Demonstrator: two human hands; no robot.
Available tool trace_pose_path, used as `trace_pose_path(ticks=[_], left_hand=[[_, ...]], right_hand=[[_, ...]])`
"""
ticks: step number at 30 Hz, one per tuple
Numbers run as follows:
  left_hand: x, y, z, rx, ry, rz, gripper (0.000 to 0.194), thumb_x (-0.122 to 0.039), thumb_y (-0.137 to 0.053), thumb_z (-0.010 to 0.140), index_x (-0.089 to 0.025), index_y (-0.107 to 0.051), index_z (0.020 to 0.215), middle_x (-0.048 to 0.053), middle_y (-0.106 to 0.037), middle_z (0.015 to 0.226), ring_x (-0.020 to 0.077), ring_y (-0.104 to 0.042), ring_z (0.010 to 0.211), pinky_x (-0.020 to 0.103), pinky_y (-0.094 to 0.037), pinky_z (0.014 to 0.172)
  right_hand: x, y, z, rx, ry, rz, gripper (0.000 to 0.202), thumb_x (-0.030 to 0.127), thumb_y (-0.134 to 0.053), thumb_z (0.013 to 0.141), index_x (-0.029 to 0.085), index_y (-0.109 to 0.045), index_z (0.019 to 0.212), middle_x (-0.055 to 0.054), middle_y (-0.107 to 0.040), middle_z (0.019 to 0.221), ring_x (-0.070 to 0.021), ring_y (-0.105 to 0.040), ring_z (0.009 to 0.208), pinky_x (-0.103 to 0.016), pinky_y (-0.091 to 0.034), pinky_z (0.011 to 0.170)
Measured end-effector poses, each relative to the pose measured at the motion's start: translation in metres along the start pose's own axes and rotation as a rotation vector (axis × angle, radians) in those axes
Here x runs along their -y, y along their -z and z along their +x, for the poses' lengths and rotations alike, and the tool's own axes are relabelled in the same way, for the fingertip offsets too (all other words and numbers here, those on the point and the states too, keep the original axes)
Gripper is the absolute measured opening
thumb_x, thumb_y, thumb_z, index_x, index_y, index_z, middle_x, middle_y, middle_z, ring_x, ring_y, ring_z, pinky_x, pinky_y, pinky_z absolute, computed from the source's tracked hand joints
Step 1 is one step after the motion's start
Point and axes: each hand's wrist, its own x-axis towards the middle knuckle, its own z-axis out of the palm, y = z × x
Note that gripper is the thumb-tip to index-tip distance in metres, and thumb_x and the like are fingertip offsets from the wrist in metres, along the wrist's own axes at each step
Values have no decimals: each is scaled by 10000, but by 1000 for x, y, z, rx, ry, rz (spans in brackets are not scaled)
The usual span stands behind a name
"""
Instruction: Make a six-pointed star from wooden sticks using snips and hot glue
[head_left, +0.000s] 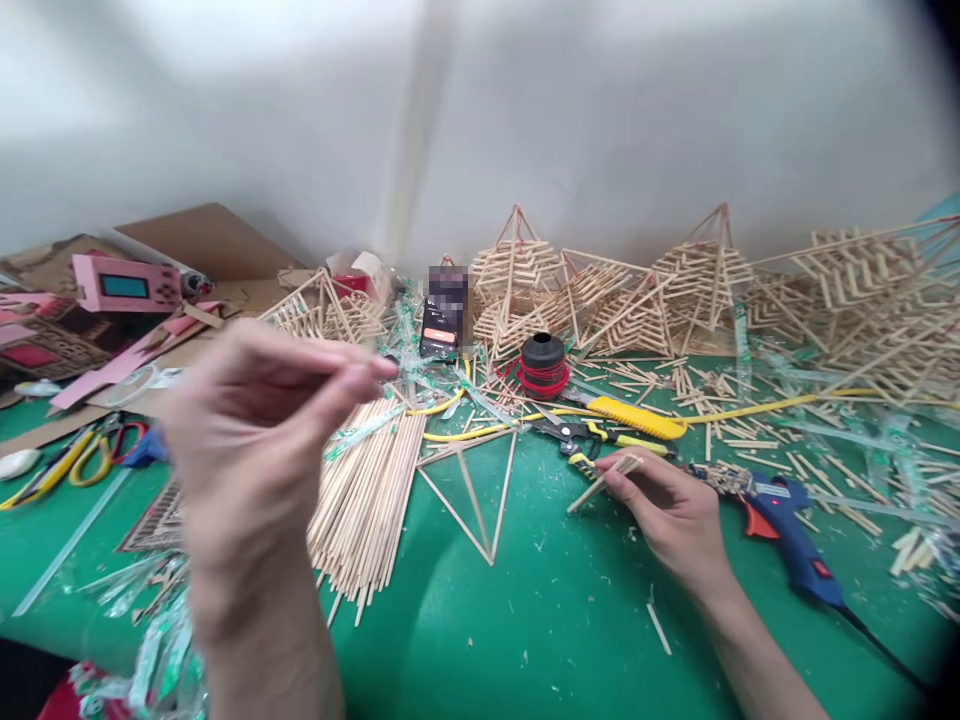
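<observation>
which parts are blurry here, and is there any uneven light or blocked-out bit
In the head view, the left hand is smeared, probably by motion, while the right hand looks crisper; in the head view, the wall is brightest at upper left and greyer elsewhere; also in the head view, pixelation covers part of the phone, and the right-hand corners go black.
</observation>
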Motion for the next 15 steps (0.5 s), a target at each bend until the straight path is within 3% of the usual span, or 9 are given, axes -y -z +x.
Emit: trace_pose_path(ticks=[1,2,4,7,9,11,15], left_hand=[[1,-21,-2,68,58,-48,213,-176,-808,819,-236,-666,964,-72,-740,849,128,-738,796,270,-637,734],[4,-42,-5,145,136,-126,299,-165,-765,847,-241,-669,1120,-58,-737,812,125,-733,701,273,-641,678],[18,-82,-15,380,337,-316,554,-232,-752,858,-233,-561,1378,-28,-710,810,151,-731,602,275,-626,551],[50,-126,-36,591,539,-481,564,-364,-747,866,-183,-592,1377,-5,-611,851,158,-727,604,294,-624,570],[69,-143,-52,629,536,-419,356,-322,-707,894,-160,-715,1211,12,-597,849,146,-714,653,286,-609,640],[82,-151,-66,614,439,-232,188,-220,-709,884,-162,-793,1041,23,-618,831,149,-688,742,279,-577,730],[92,-154,-82,612,340,-29,189,-127,-722,866,-196,-830,1005,17,-627,791,155,-618,783,263,-504,757]], right_hand=[[0,0,-1,-8,-15,12,122,325,-727,902,225,-796,909,-46,-750,883,-163,-698,753,-250,-586,672],[-1,1,-1,-16,-28,24,130,333,-727,903,223,-796,918,-46,-744,875,-161,-690,738,-247,-582,650],[-1,2,-2,-37,-49,46,135,338,-730,902,225,-796,935,-39,-730,854,-149,-670,704,-234,-566,608],[-1,4,-2,-71,-61,69,142,345,-736,897,231,-799,954,-35,-723,839,-141,-656,680,-231,-564,593],[0,5,-1,-102,-60,74,143,346,-743,890,227,-801,943,-46,-729,863,-156,-672,722,-249,-581,627],[2,5,0,-143,-54,71,128,336,-748,885,225,-802,917,-54,-731,883,-172,-684,786,-266,-590,679],[4,4,0,-199,-42,64,88,303,-746,886,240,-807,903,-51,-726,883,-181,-682,834,-285,-591,737]])
